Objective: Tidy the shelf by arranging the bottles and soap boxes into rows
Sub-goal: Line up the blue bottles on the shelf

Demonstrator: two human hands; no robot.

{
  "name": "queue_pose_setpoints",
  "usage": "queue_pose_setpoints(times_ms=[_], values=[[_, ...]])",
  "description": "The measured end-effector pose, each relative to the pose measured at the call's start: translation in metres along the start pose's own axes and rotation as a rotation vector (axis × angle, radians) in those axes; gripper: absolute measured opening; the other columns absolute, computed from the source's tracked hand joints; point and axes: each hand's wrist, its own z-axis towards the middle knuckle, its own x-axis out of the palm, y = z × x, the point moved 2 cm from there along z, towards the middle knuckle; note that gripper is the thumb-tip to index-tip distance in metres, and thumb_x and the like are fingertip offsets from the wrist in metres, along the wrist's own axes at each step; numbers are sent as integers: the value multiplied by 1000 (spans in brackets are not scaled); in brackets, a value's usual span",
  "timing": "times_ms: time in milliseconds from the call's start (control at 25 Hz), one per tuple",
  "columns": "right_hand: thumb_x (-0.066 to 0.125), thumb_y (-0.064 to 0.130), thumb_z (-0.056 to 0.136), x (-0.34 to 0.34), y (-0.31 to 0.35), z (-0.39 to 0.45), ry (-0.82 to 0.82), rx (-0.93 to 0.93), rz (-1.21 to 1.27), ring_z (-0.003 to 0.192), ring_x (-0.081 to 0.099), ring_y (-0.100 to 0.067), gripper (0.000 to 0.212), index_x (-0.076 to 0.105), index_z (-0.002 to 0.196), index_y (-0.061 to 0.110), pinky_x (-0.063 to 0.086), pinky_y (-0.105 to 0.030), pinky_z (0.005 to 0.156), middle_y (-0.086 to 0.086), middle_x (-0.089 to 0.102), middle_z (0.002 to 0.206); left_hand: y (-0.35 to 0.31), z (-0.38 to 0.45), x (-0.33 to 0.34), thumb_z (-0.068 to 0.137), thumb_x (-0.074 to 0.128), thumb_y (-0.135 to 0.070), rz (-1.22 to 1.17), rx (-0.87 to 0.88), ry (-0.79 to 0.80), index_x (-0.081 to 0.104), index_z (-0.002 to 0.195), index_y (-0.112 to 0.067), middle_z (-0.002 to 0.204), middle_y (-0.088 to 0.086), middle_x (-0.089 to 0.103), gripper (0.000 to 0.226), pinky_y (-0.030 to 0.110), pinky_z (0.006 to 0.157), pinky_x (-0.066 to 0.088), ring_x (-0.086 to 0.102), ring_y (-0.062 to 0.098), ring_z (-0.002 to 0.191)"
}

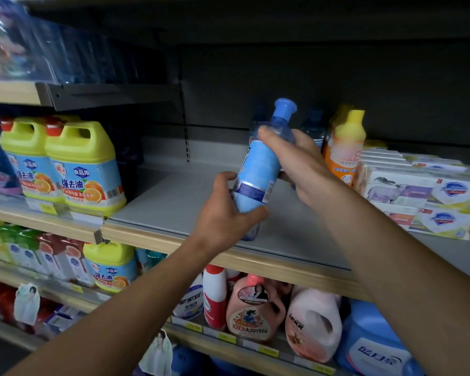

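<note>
Dim, uneven indoor light. The back of the shelf (174, 196) and the underside of the board above it sink into dark grey shadow, while the fronts of the yellow jugs (84, 166) at left and the soap boxes (429, 194) at right are brighter, lit from the aisle side. The upper left corner is smeared with blur and faint glare on plastic wrap (17, 42). Shelf edges bow and tilt from wide-angle distortion. The blue bottle (258, 172) in the middle looks slightly soft.

The tall clear plastic bottle (258, 169) had a blue cap and light-blue label banded navy, beside an orange plastic bottle (342, 150) capped yellow.
</note>
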Motion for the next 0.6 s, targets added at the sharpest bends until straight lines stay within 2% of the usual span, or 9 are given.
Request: queue_pose_setpoints(times_ms=[80,120,160,240,320,360,440,520,600], values=[[63,57,79,-8,-4,5,190,178,200,82,67,-17,45,68,106,22,55,-30,68,0,71,90,-6,-4,-1,77,75,-25,-526,-239,224,51,120,-14,103,15,69,51,37,70,59,71,25,77],[58,55,83,-12,-8,4,280,269,333,83,65,-19,47,69,111,19,55,-30,71,-3,68,90,-8,-9,0,76,71,-27,-768,-372,358,57,118,-8,104,19,68,48,39,66,60,70,30,75],[56,53,86,-15,-14,2,345,335,446,90,64,-22,51,67,118,15,55,-34,82,-7,67,96,-11,-15,1,74,69,-30,-975,-482,480,62,115,-3,105,22,67,49,39,64,59,69,33,73],[55,47,89,-17,-25,-1,378,377,540,110,59,-31,57,59,131,8,43,-48,104,-16,61,118,-15,-20,3,71,67,-35,-1198,-576,570,65,112,3,108,24,65,56,37,64,57,66,34,72],[60,43,90,-18,-24,-2,327,319,522,113,62,-33,50,62,127,9,47,-50,101,-17,64,122,-13,-18,6,71,64,-41,-1090,-565,528,64,112,-1,103,19,66,57,37,69,57,65,32,76],[63,40,89,-19,-19,-2,278,262,470,106,67,-32,42,65,119,11,54,-48,92,-14,69,114,-10,-16,8,71,64,-45,-919,-522,453,64,111,-5,99,14,68,56,38,72,57,66,31,78],[69,42,85,-17,-7,-2,141,128,203,92,72,-24,32,65,106,18,60,-40,72,-3,73,97,-4,-14,8,72,70,-47,-411,-343,203,61,110,-18,95,5,71,49,44,81,59,70,26,84],[70,55,77,-14,0,-3,11,18,-77,81,71,-12,38,60,100,26,54,-27,56,4,70,91,-2,-15,8,77,73,-47,9,-100,18,54,112,-27,93,-8,69,44,41,80,58,69,12,82],[68,63,73,-11,0,-3,-25,-28,-198,68,68,-2,44,58,97,28,47,-20,50,8,69,87,-6,-17,11,82,72,-39,62,-17,-28,51,114,-27,95,-11,66,40,37,77,58,68,10,83]])
